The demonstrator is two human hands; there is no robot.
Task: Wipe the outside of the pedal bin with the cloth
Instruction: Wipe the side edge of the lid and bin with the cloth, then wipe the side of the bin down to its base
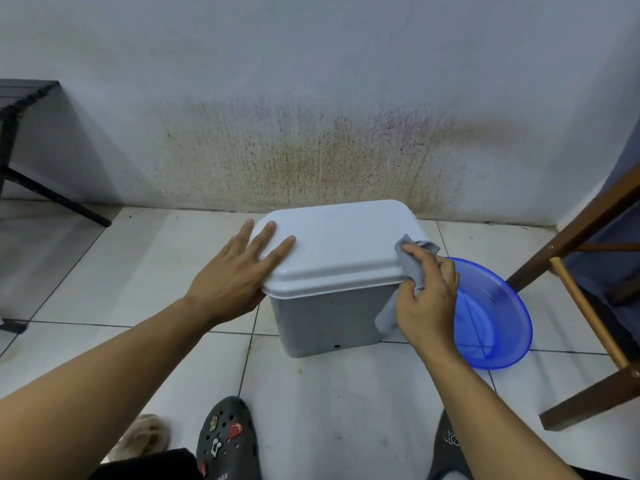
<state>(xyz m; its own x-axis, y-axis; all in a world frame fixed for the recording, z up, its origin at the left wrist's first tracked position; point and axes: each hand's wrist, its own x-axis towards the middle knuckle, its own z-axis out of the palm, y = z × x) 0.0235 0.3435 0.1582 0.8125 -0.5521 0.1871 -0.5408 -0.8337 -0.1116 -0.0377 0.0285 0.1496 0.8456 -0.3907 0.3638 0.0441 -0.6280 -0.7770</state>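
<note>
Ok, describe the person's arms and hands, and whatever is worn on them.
Both forearms are bare up to the frame edge: no sleeves show. The left hand and right hand wear no gloves; no rings, watch or bracelets are visible.

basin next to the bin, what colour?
Translucent blue; the basin shows in the head view, to the right of the bin.

Left hand point(232, 275) flat, fingers straight and spread, right hand point(427, 299) curled round small grey cloth point(387, 317), forearms extended
</note>
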